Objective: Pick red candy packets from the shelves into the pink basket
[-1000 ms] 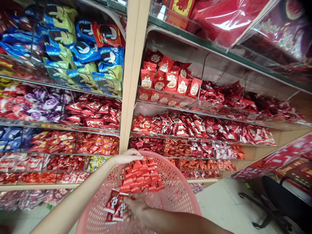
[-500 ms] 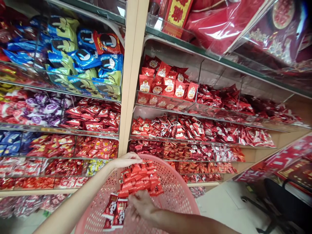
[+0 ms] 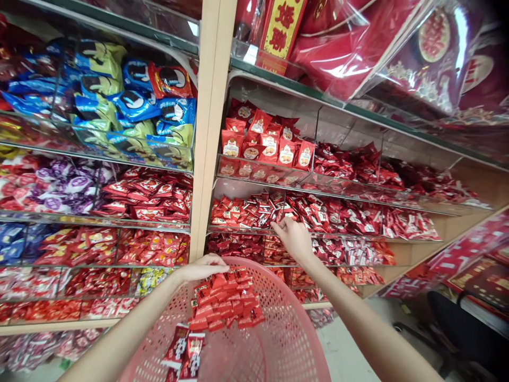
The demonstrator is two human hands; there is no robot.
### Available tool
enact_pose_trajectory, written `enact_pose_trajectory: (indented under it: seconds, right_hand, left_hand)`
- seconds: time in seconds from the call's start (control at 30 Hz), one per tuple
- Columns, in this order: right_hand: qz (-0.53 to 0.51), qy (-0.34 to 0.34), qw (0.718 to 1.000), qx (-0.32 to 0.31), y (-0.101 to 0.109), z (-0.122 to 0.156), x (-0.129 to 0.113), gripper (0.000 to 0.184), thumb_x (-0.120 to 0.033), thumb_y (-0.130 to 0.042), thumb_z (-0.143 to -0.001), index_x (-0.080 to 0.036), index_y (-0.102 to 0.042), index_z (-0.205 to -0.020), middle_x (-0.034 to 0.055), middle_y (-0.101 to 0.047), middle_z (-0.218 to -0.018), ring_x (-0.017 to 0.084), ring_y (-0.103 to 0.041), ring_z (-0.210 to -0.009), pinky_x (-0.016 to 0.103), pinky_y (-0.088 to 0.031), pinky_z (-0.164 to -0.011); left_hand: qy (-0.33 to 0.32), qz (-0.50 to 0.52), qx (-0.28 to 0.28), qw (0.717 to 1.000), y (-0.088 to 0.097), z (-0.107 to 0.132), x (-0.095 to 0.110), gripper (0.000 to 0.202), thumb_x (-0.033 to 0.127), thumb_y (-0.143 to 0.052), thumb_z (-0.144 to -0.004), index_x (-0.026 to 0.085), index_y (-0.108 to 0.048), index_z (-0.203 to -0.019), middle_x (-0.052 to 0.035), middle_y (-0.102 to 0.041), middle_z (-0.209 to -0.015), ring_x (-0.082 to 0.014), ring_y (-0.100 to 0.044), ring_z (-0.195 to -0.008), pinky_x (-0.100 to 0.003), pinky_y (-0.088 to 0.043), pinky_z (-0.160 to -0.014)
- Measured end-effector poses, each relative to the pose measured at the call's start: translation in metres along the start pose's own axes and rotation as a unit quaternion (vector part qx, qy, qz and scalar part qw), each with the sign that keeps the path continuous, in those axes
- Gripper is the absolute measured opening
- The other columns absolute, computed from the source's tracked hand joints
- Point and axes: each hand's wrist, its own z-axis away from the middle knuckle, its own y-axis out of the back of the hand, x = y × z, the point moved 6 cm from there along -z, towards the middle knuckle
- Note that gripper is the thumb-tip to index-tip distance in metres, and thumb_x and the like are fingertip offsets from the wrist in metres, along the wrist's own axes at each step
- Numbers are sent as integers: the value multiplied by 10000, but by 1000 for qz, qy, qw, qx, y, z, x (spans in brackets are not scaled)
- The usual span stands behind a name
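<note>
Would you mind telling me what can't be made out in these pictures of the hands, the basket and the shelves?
All from the head view:
- The right hand hides whatever its fingertips touch on the shelf of red packets.
- The bottom edge cuts off two longer red packets and the lower part of the pink perforated basket.
- The basket rim hides the left hand's fingertips.
- Printing on the shelved packets is too small to read.

The right hand (image 3: 292,240) was at the front lip of an acrylic shelf bin (image 3: 254,228), with packed red sachets (image 3: 254,209) inside and a narrow gap beneath the shelf above. A beige wooden upright (image 3: 207,132) blocked leftward passage. Open space lay between that hand and the pink plastic basket (image 3: 290,339), whose rim was under the left hand (image 3: 202,268).
</note>
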Motion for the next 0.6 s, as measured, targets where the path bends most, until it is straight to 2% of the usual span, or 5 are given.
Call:
enact_pose_trajectory:
  seconds: [0.17, 0.37, 0.47, 0.6]
  right_hand:
    - [85, -7, 996, -35, -16, -14, -4, 349, -487, -440, -842, -186, -580, -735, 69, -625, -686, 198, -596, -676, 253, -307, -558]
    - [119, -21, 991, -55, -27, -19, -8, 290, -388, -416, -863, -171, -604, -827, 92, -644, -762, 212, -616, -735, 260, -345, -593]
    - [104, -31, 993, -48, -25, -20, -5, 285, -369, -400, -868, -176, -606, -834, 88, -643, -766, 207, -611, -734, 255, -338, -588]
    - [64, -39, 997, -5, -10, -22, -3, 296, -368, -400, -865, -176, -600, -763, 77, -633, -714, 186, -590, -682, 249, -309, -573]
  left_hand:
    - [2, 3, -7, 1000, -1, -1, -10, 455, 564, -494, -768, 141, -657, -806, -18, -580, -872, -152, -514, -834, -232, -384, -776]
    - [4, -1, -5, 1000, 0, -1, -12, 451, 562, -491, -771, 148, -663, -821, -17, -572, -890, -155, -508, -856, -229, -378, -790]
    - [1, 2, -9, 1000, 0, -1, -10, 450, 559, -493, -771, 144, -662, -812, -18, -566, -876, -159, -509, -857, -231, -378, -784]
    - [6, -1, -3, 1000, 0, -2, -10, 450, 558, -498, -768, 140, -661, -806, -17, -557, -863, -160, -508, -846, -235, -380, -769]
